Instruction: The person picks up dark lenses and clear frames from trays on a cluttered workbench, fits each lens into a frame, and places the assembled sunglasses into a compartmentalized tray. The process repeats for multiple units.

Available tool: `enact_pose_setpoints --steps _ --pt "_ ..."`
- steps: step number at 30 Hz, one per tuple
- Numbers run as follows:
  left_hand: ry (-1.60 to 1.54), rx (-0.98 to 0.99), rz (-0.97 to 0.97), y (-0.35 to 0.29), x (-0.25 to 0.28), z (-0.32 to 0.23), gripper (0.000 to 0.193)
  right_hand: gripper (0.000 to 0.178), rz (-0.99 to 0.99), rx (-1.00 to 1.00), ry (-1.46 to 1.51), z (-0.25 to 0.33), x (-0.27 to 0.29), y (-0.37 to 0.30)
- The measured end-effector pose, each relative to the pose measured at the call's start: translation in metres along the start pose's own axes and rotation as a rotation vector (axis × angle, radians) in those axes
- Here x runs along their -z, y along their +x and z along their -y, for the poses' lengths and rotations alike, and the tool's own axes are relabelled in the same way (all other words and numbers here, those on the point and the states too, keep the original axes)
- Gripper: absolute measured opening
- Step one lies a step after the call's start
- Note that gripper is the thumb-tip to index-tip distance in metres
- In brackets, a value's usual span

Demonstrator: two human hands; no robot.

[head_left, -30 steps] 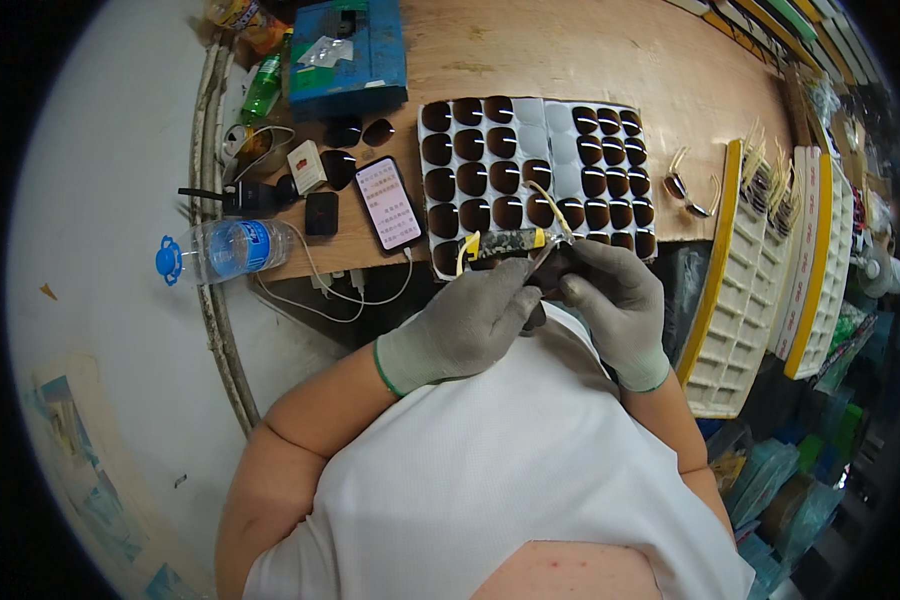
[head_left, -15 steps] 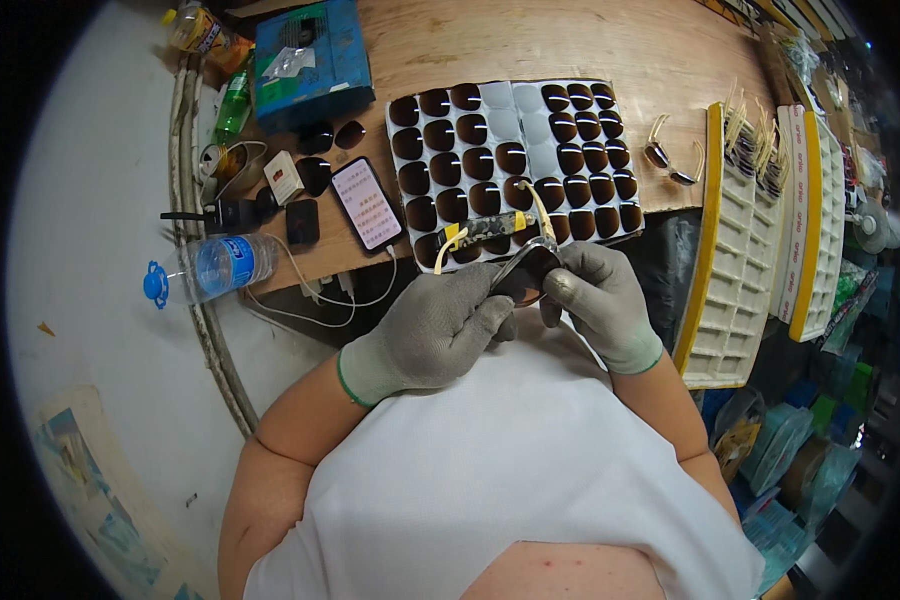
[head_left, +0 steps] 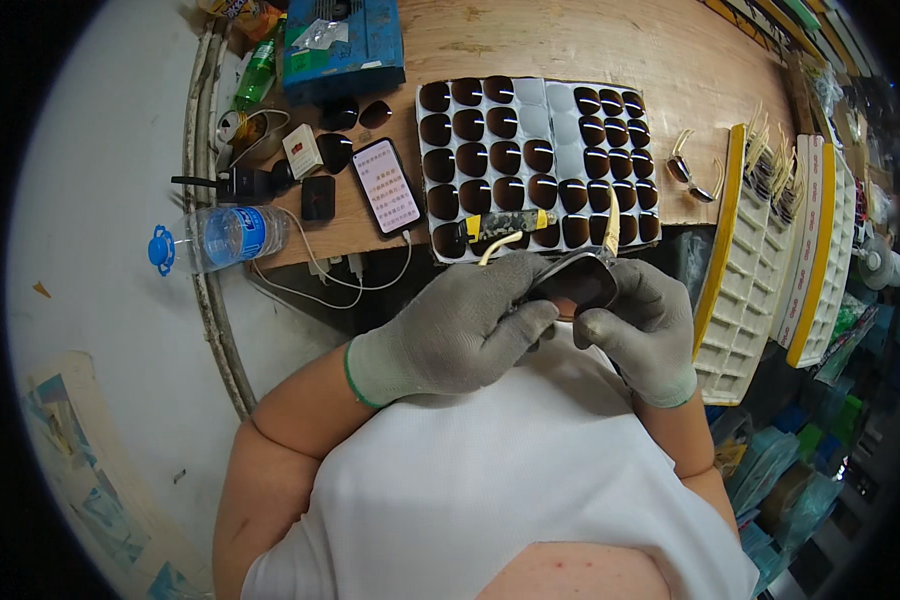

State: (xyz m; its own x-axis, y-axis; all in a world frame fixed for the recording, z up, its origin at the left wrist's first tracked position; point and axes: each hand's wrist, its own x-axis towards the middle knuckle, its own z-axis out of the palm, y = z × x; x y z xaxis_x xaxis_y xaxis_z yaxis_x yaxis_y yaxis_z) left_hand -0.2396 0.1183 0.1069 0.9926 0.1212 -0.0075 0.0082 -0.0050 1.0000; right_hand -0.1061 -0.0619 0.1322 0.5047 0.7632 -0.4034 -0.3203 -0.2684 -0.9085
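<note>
A pair of sunglasses [head_left: 588, 284] with dark brown lenses and cream temples is held between my two grey-gloved hands, close to my chest. My left hand [head_left: 460, 325] pinches one side of the frame, its thumb along the lower edge. My right hand [head_left: 652, 330] grips the other side near the hinge, fingers partly hidden behind, thumb below the lens. One temple points up past the right hand; the other shows above the left. Just beyond lies a tray of brown lenses [head_left: 567, 132] in rows, some pockets bare white. A yellow-ended, dark mottled stick-like tool [head_left: 505, 226] rests on its near edge.
A lit phone [head_left: 387, 187] with a white cable lies left of the tray, near loose lenses [head_left: 375, 115] and a blue box [head_left: 345, 60]. A large water bottle [head_left: 220, 238] is at the table's left edge. At right are another pair of sunglasses [head_left: 692, 172] and yellow-edged compartment trays [head_left: 735, 290].
The hands and sunglasses have shifted a little to the right and nearer me, and the frame has turned slightly. My right thumb has slid off the lens face toward its lower edge.
</note>
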Motion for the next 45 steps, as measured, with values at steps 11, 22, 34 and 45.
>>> enact_pose_setpoints --steps 11,22,34,45 --pt "0.41 -0.262 -0.082 0.037 -0.025 0.0 0.045 0.026 0.093 0.031 0.036 -0.014 0.035 0.017" --pt "0.269 0.253 -0.218 0.152 -0.023 0.051 0.031 0.027 0.305 0.497 -0.776 -0.012 0.124 0.065" --pt "1.049 0.588 -0.338 0.194 -0.029 0.164 0.039 0.078 0.084 0.279 -0.083 -0.016 0.148 0.079" --pt "-0.59 0.366 -0.264 0.079 -0.026 0.03 0.025 0.039 0.152 0.242 -0.362 -0.005 0.095 0.053"
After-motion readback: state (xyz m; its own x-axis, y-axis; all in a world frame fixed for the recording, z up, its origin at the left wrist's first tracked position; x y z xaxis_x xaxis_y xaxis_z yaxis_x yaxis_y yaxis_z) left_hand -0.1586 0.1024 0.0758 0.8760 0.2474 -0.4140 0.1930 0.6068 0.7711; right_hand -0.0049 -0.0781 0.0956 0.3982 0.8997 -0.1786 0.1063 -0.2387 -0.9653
